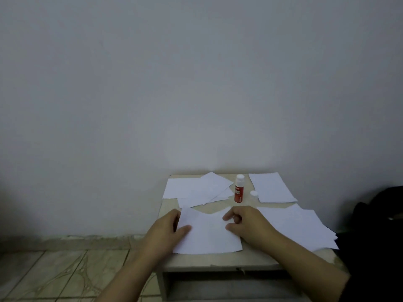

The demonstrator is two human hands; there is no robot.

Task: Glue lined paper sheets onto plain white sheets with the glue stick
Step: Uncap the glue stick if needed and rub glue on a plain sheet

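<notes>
A plain pale wall (196, 83) is filling most of the view, unmarked and evenly grey-white, dimming toward the lower left corner. A small beige table (218, 261) is standing pushed against it, with an open shelf space (224, 286) showing dark beneath its top. At the left, a tiled floor (54, 275) is showing worn, veined beige tiles with dark joints, and a scuffed strip is running along the foot of the wall. Something black (375, 214) is lying at the right edge, too dark to identify. Soft, dull light is falling evenly over the room
</notes>
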